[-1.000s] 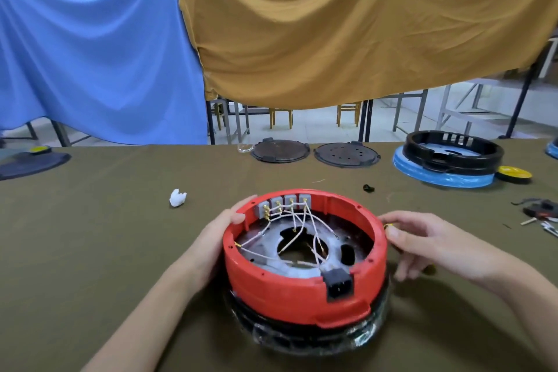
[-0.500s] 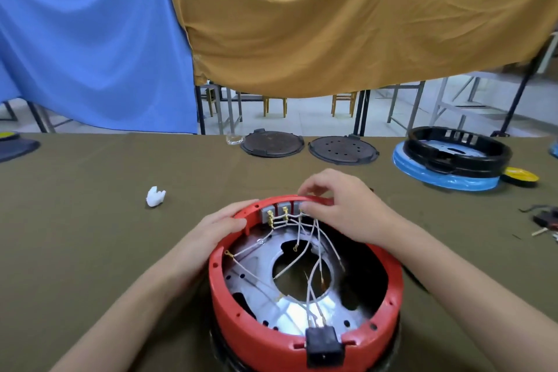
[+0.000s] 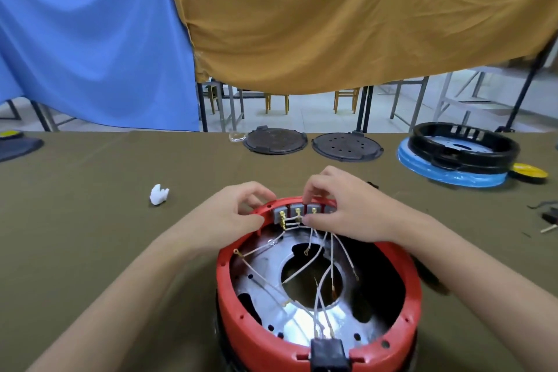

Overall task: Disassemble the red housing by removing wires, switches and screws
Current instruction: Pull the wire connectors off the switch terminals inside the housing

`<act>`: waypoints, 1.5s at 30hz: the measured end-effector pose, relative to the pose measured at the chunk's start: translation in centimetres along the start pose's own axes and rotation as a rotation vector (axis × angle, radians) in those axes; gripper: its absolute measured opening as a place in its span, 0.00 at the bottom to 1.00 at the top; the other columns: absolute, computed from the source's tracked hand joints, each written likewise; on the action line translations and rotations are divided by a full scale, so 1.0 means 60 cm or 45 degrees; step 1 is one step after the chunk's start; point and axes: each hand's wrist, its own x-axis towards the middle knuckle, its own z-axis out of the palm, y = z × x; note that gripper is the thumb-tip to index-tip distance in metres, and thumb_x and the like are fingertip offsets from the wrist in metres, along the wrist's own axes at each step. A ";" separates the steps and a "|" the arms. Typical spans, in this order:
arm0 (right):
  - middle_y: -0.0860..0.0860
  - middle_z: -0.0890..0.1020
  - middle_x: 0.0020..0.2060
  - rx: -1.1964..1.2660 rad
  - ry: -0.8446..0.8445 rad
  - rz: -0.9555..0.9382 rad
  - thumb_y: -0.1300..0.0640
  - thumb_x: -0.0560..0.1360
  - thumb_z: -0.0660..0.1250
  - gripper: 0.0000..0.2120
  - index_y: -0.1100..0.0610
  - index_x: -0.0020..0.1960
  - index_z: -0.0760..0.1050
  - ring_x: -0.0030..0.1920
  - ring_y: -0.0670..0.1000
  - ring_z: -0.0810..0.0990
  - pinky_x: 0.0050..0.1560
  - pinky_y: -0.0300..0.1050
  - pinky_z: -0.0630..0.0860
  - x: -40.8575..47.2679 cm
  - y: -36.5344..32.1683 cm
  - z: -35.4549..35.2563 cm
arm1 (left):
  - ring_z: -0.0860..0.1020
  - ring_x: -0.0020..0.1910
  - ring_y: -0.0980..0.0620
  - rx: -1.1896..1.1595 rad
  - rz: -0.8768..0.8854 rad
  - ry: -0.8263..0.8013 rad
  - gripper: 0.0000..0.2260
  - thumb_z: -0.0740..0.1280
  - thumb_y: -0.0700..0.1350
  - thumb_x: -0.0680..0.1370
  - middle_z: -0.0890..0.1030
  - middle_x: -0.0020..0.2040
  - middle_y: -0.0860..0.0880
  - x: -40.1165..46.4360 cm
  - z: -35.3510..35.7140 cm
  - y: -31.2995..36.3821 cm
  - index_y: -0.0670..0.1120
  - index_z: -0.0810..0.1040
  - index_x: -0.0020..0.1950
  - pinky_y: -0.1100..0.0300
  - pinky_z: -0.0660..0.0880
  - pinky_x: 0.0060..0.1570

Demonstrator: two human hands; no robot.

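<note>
left hand (image 3: 238, 214) grips red housing (image 3: 401, 287) rim; right hand (image 3: 347, 211) pinches a switch (image 3: 297, 211). brace rim, pull straight.

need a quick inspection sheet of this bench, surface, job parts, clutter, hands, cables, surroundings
surface: table under an olive cloth.
job's things: red housing open side up, metal plate inside, grey switches along its far wall, black socket at the near rim.
clutter: white scrap, two dark round lids, black ring on a blue base, yellow disc, small tools at the right edge.
grippers: left hand grips the far rim; right hand pinches at the switches.
cables: white wires run from the switches, several ends loose over the plate.
surroundings: blue sheet, mustard sheet, chairs behind.
</note>
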 end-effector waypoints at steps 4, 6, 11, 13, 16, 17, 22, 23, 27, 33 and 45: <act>0.42 0.70 0.52 -0.001 -0.033 -0.082 0.48 0.74 0.72 0.10 0.43 0.52 0.73 0.49 0.40 0.73 0.48 0.38 0.71 0.005 0.001 0.024 | 0.82 0.49 0.52 -0.148 0.048 0.157 0.13 0.67 0.37 0.79 0.85 0.50 0.52 0.005 0.030 -0.012 0.54 0.81 0.57 0.51 0.77 0.57; 0.41 0.70 0.53 0.024 -0.028 -0.111 0.49 0.74 0.72 0.09 0.43 0.51 0.75 0.51 0.40 0.73 0.51 0.38 0.72 0.007 0.003 0.026 | 0.83 0.49 0.52 -0.201 0.043 0.168 0.14 0.67 0.36 0.79 0.85 0.50 0.52 0.001 0.029 -0.018 0.54 0.81 0.58 0.55 0.77 0.56; 0.40 0.72 0.53 0.089 -0.023 -0.134 0.48 0.75 0.72 0.03 0.44 0.44 0.78 0.52 0.38 0.73 0.51 0.32 0.68 0.017 0.005 0.021 | 0.82 0.51 0.56 -0.212 0.012 0.160 0.18 0.64 0.35 0.78 0.85 0.52 0.54 -0.008 0.031 -0.014 0.54 0.80 0.61 0.59 0.77 0.55; 0.40 0.71 0.53 0.038 -0.043 -0.147 0.47 0.76 0.71 0.03 0.45 0.46 0.78 0.52 0.38 0.72 0.54 0.38 0.71 0.018 0.007 0.026 | 0.83 0.51 0.54 -0.211 -0.003 0.152 0.20 0.63 0.33 0.77 0.85 0.52 0.54 -0.012 0.032 -0.011 0.55 0.80 0.62 0.56 0.77 0.57; 0.39 0.71 0.54 0.033 -0.044 -0.144 0.46 0.77 0.70 0.02 0.44 0.47 0.79 0.53 0.38 0.72 0.54 0.40 0.72 0.016 0.010 0.027 | 0.83 0.51 0.53 -0.185 0.001 0.149 0.23 0.62 0.32 0.77 0.85 0.53 0.53 -0.013 0.032 -0.010 0.57 0.79 0.62 0.53 0.77 0.59; 0.38 0.71 0.54 0.043 -0.041 -0.140 0.46 0.77 0.69 0.02 0.44 0.47 0.79 0.53 0.38 0.73 0.54 0.40 0.72 0.016 0.010 0.027 | 0.83 0.52 0.53 -0.178 0.001 0.150 0.23 0.62 0.31 0.77 0.85 0.53 0.53 -0.013 0.032 -0.010 0.57 0.79 0.62 0.52 0.77 0.60; 0.41 0.74 0.53 0.119 -0.036 -0.134 0.48 0.77 0.70 0.02 0.45 0.48 0.79 0.52 0.40 0.75 0.56 0.41 0.71 0.010 0.000 0.022 | 0.82 0.52 0.55 -0.061 0.038 0.132 0.22 0.61 0.33 0.78 0.84 0.53 0.55 -0.015 0.030 -0.009 0.59 0.77 0.62 0.48 0.76 0.60; 0.42 0.76 0.53 0.173 -0.021 -0.125 0.50 0.77 0.70 0.02 0.46 0.49 0.79 0.53 0.40 0.76 0.57 0.41 0.71 0.009 -0.002 0.016 | 0.81 0.52 0.54 -0.007 0.056 0.120 0.21 0.62 0.35 0.78 0.83 0.53 0.56 -0.015 0.029 -0.008 0.59 0.76 0.63 0.48 0.75 0.59; 0.45 0.83 0.47 0.552 0.339 0.125 0.56 0.79 0.66 0.05 0.49 0.50 0.80 0.47 0.44 0.81 0.52 0.44 0.79 -0.003 0.019 -0.047 | 0.79 0.55 0.60 0.264 0.162 0.020 0.18 0.65 0.43 0.78 0.80 0.55 0.61 -0.013 0.016 0.007 0.63 0.72 0.63 0.51 0.74 0.60; 0.56 0.84 0.45 0.188 0.053 0.661 0.58 0.80 0.64 0.04 0.56 0.49 0.78 0.40 0.51 0.81 0.46 0.51 0.81 -0.060 0.128 -0.102 | 0.76 0.53 0.56 0.547 0.208 0.122 0.18 0.62 0.38 0.79 0.77 0.53 0.58 0.006 0.034 0.025 0.60 0.74 0.60 0.54 0.72 0.57; 0.50 0.78 0.37 0.133 -0.489 0.812 0.60 0.75 0.72 0.12 0.60 0.56 0.74 0.34 0.47 0.77 0.32 0.39 0.78 -0.154 0.160 -0.068 | 0.81 0.50 0.65 0.255 0.199 0.304 0.17 0.68 0.36 0.77 0.84 0.46 0.61 0.016 0.044 0.003 0.61 0.79 0.49 0.54 0.76 0.59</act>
